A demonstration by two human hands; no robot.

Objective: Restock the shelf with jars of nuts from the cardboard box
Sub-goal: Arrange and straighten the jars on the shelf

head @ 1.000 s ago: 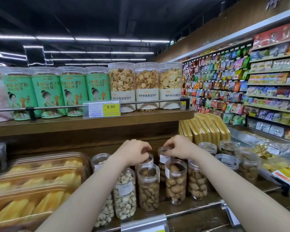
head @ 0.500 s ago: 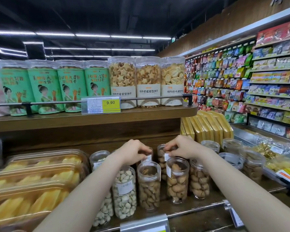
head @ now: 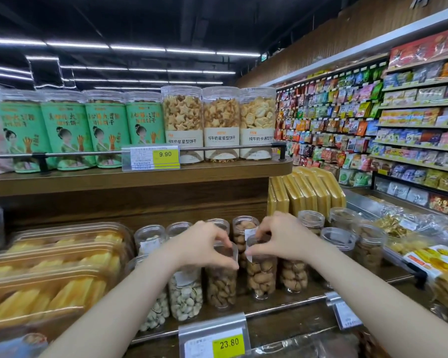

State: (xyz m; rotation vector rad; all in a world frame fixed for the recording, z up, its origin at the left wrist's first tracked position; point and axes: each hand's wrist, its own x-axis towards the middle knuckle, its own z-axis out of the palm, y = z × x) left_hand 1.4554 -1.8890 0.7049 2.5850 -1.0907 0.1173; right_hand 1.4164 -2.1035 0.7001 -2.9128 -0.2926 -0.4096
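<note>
Clear jars of nuts stand in rows on the lower wooden shelf (head: 290, 310). My left hand (head: 202, 248) grips the top of a front-row jar of brown nuts (head: 221, 285). My right hand (head: 282, 240) holds the lid of the neighbouring jar of brown nuts (head: 260, 276). Left of them stands a jar of pistachios (head: 185, 297), and more jars (head: 243, 229) fill the back row. The cardboard box is not in view.
Flat clear boxes of yellow snacks (head: 55, 270) lie to the left. An upper shelf (head: 140, 177) overhangs with green tins and cookie jars. A metal rail with a 23.80 price tag (head: 228, 343) edges the front. Yellow packets (head: 308, 195) and bagged goods stand to the right.
Both hands have drawn back from the rear jars toward me and now sit on the tops of two front-row jars. The camera has tilted slightly.
</note>
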